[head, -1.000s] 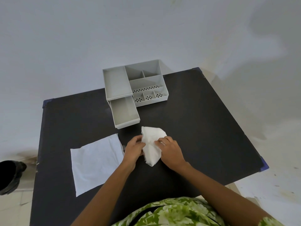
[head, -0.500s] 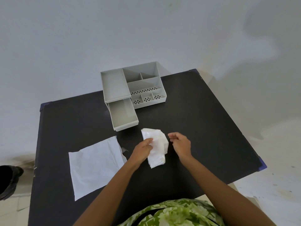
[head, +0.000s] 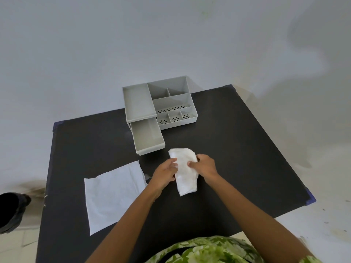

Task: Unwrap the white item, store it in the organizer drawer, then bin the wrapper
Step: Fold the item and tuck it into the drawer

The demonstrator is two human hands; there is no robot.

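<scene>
I'm seeing both hands, left [head: 165,172] and right [head: 206,166], gripping the white item [head: 185,170] mid-worktop [head: 237,149], flat wrapper [head: 112,194] lying left, open drawer [head: 147,137] sitting empty just beyond.

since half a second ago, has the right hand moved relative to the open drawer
Yes. The right hand has come back leftward onto the white item, just below the open drawer; it was off to the item's right before.
</scene>
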